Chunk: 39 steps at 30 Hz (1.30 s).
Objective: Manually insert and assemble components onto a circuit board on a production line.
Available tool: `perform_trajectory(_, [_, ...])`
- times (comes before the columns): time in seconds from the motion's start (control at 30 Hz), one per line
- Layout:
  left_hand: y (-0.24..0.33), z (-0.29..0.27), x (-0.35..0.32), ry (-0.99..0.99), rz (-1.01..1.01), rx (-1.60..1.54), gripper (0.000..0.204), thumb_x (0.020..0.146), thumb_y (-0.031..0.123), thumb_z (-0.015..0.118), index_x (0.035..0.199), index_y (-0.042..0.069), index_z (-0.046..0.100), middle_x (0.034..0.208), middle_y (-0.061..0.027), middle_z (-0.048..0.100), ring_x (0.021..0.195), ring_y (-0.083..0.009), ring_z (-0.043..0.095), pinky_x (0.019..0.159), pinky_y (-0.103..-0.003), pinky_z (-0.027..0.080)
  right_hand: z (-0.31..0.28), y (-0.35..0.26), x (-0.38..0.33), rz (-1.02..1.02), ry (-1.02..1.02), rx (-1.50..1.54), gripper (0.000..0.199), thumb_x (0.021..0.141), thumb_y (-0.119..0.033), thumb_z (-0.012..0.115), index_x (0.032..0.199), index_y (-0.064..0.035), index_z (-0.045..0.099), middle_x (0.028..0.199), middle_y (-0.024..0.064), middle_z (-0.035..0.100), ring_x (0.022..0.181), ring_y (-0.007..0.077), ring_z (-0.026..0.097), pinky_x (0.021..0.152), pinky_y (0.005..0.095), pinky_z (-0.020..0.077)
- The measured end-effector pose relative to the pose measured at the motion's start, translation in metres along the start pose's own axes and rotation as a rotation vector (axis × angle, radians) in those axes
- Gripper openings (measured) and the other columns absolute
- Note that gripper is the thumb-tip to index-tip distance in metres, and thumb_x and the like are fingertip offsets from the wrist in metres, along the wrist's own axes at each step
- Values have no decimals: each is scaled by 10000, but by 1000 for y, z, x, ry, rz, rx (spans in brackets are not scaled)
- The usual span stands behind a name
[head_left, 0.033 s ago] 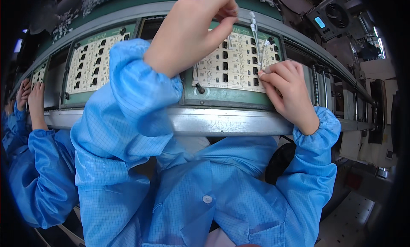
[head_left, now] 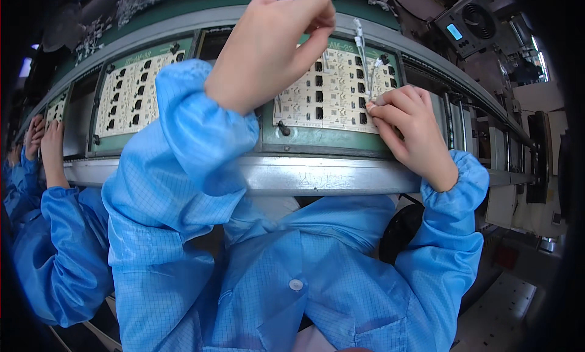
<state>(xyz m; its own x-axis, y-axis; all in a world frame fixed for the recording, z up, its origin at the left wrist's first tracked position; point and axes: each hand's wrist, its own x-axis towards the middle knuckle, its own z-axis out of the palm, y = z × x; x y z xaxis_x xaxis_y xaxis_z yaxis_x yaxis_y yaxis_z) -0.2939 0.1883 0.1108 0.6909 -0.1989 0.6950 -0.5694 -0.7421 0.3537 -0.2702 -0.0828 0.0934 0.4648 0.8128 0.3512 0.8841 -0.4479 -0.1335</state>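
A cream circuit-board panel [head_left: 298, 102] with rows of black components sits in a green carrier [head_left: 341, 139] in front of me. My left hand [head_left: 268, 50] is raised over the panel's far left part. Its fingers are curled in a pinch, and whatever they hold is hidden. At the panel's right side, my right hand [head_left: 409, 120] has thumb and fingertips closed near the lower end of a thin pale wire lead [head_left: 369, 84]. Another wire lead [head_left: 359, 38] with a white connector stands up from the board just beyond.
A metal rail [head_left: 317, 176] runs along the near edge. To the left, a second carrier [head_left: 128, 96] holds a similar panel, with a co-worker's hands [head_left: 52, 139] beyond it. A device with a fan and lit display [head_left: 466, 26] stands at the far right.
The picture has shifted very slightly. My left fingers sit a touch higher and further left; my right hand stays at nearly the same spot on the panel.
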Motion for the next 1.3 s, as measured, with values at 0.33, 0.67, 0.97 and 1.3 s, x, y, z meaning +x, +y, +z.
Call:
perform_trajectory(0.33, [19, 31, -20, -89, 226, 250, 181, 780, 109, 675, 943, 107, 596, 757, 7, 630, 839, -194, 607, 859, -417, 403, 18, 161, 110, 330, 163, -372, 246, 916, -233, 636, 1107, -84, 677, 1036, 112, 697, 1019, 297, 661, 835, 434, 502])
perform_trajectory(0.67, [19, 19, -10, -9, 74, 321, 121, 806, 130, 746, 900, 153, 672, 833, 51, 686, 872, -175, 631, 903, -487, 345, 43, 214, 148, 277, 185, -14, 195, 915, -145, 640, 1060, -35, 712, 948, 126, 728, 832, 255, 708, 765, 360, 539])
perform_trajectory(0.97, [30, 40, -15, -255, -20, 359, 58, 793, 165, 735, 843, 139, 723, 988, 22, 637, 1034, -261, 554, 904, -494, 355, -21, 133, 122, 310, 606, 297, 207, 902, -138, 650, 989, 39, 712, 798, 123, 721, 746, 156, 676, 673, 308, 512])
perform_trajectory(1.3, [40, 37, -20, -287, 40, 591, 49, 801, 153, 730, 825, 113, 714, 1016, 7, 619, 1096, -289, 524, 898, -489, 351, -21, 98, 58, 385, 602, 731, 152, 940, -85, 630, 992, 42, 695, 784, 33, 673, 726, 81, 616, 640, 236, 485])
